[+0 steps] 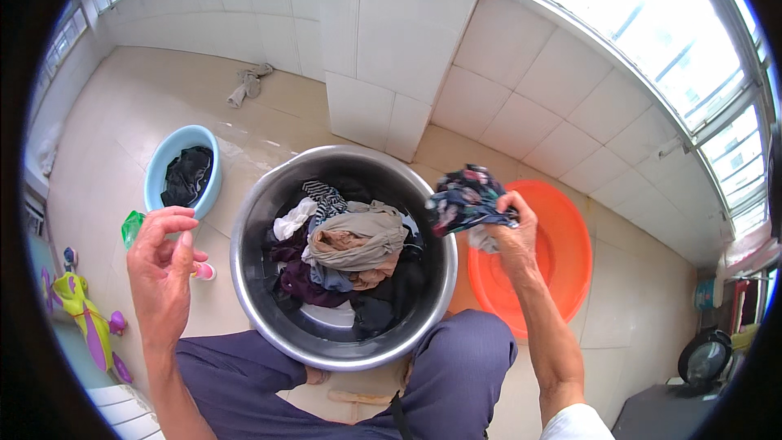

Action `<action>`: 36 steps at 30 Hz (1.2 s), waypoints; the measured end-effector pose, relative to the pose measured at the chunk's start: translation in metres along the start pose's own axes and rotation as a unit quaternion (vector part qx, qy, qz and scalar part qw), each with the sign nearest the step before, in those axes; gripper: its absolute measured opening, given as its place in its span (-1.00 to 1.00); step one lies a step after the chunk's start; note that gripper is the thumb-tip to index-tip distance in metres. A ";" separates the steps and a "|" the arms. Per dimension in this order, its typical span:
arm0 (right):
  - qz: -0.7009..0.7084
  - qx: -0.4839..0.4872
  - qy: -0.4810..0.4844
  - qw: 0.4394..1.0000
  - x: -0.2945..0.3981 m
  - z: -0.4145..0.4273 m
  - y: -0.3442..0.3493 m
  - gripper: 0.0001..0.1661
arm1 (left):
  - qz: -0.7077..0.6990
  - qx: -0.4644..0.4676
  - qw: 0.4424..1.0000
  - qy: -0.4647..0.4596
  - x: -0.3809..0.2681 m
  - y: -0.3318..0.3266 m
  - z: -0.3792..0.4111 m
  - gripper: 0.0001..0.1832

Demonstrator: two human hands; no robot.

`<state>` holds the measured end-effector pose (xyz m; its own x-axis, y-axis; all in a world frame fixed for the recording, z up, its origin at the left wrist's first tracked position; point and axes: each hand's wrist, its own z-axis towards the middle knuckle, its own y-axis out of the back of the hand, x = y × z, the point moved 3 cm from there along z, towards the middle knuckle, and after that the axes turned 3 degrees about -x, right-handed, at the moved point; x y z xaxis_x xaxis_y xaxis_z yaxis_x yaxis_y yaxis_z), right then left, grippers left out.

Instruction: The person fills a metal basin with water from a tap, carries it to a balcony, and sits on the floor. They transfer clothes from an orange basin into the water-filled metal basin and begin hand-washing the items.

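Observation:
Between my knees stands a large round metal basin [244,293] holding water and a heap of wet laundry. On top lies a grey-beige garment [366,238], beside a white cloth [295,219], a striped cloth [325,197] and a dark purple garment [308,284]. A white curved object [330,316] shows near the basin's front. My right hand [516,229] grips a dark floral cloth [467,198] between the basin and an orange plastic tub [571,244]. Raised left of the basin, my left hand [164,269] is empty with its fingers apart.
A light blue tub [153,177] with black cloth [186,177] stands at the left. Greyish cloth [249,84] lies by the tiled wall [397,24]. A green and purple toy scooter [85,311] is far left. A pink-and-white bottle [203,271] is behind my left hand.

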<state>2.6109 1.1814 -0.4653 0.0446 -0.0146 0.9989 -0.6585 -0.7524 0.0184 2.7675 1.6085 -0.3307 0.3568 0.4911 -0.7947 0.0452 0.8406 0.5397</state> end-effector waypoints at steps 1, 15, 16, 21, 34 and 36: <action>0.014 0.047 -0.014 0.999 0.007 -0.002 -0.014 -0.65 | -0.006 0.000 1.000 -0.001 -0.001 -0.001 0.001 -0.84; -0.206 -0.345 -0.023 0.916 -0.127 -0.110 0.122 -0.29 | -0.029 0.017 0.999 -0.004 -0.020 -0.003 0.002 -0.88; -0.265 -0.380 -0.042 0.885 -0.150 -0.142 0.149 -0.23 | -0.031 0.014 0.999 -0.003 -0.020 -0.001 0.001 -0.88; -0.242 -0.517 -0.210 0.793 -0.217 -0.267 0.199 0.00 | -0.022 0.000 1.000 -0.009 -0.020 0.004 0.000 -0.86; 0.441 -0.146 -0.327 0.823 -0.241 -0.203 0.125 0.04 | -0.030 -0.057 0.998 -0.003 -0.002 0.025 0.001 -0.83; 0.469 -0.195 -0.349 0.787 -0.280 -0.198 0.145 -0.14 | -0.024 -0.063 0.998 -0.001 0.002 0.030 0.003 -0.82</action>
<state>2.3541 1.2068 -0.7334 -0.2864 -0.9046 0.3158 -0.8218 0.0625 -0.5663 2.7721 1.6339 -0.3156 0.3585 0.4491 -0.8184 -0.0559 0.8854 0.4614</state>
